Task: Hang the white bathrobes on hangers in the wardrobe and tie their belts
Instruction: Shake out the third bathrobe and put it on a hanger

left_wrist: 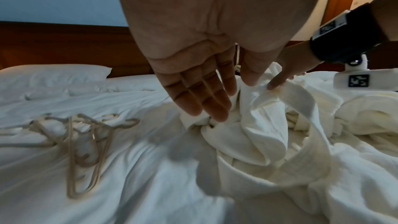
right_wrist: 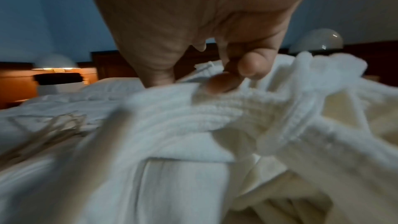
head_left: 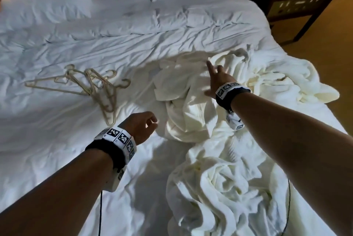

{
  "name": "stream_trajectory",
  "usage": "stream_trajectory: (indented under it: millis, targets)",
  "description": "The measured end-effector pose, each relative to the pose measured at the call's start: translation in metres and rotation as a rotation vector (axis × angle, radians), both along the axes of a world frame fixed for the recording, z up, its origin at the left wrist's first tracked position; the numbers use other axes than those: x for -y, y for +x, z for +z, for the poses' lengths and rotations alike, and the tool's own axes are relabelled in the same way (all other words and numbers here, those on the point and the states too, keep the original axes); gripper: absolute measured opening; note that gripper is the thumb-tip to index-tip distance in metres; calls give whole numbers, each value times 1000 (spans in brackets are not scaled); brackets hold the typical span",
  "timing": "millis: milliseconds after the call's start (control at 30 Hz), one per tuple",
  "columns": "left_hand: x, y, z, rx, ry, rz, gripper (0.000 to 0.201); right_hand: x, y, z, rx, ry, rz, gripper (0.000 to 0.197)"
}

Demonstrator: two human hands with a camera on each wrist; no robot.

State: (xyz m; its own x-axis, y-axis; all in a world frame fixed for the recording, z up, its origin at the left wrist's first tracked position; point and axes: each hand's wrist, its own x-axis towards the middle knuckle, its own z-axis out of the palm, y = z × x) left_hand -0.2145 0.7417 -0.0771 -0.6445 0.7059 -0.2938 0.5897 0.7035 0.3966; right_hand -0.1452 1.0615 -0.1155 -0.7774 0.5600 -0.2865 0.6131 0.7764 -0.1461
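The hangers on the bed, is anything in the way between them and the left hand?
Nothing visible is. The left hand hovers open over bare sheet, and the hangers lie in a loose pile just beyond it. The bathrobes are off to the other side, where the right hand touches them.

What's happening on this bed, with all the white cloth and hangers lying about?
A person is sorting white bathrobes heaped on the right side of the bed. Their right hand reaches into the pile and touches the waffle-weave cloth with thumb and fingertips; whether it grips is unclear. The left hand hovers beside the pile, holding nothing. A tangle of hangers lies on the sheet to the left, untouched. No robe is on a hanger yet.
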Motion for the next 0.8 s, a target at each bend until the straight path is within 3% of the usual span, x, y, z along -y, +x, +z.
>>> stream_trajectory:
  millis: [67,200,333,467,567,733,800]
  targets:
    - [12,2,-8,18,-5,15,15,-9,-9,-18,-7,-96,-85,101]
    - [33,11,-20,67,-63,19,14,5,15,-40,1,-200,-118,40]
    - [34,23,-18,143,-24,56,16,65,65,-28,162,-310,-3,37]
    - [20,63,-8,199,41,40,14,134,138,12,199,-298,114,34]
    - [11,102,3,262,54,-14,27,192,197,56,109,-308,222,27]
    - [18,172,25,427,-87,-105,66,276,270,104,18,-337,333,16]
    - [36,193,36,399,-137,-206,46,300,296,114,35,-322,362,18]
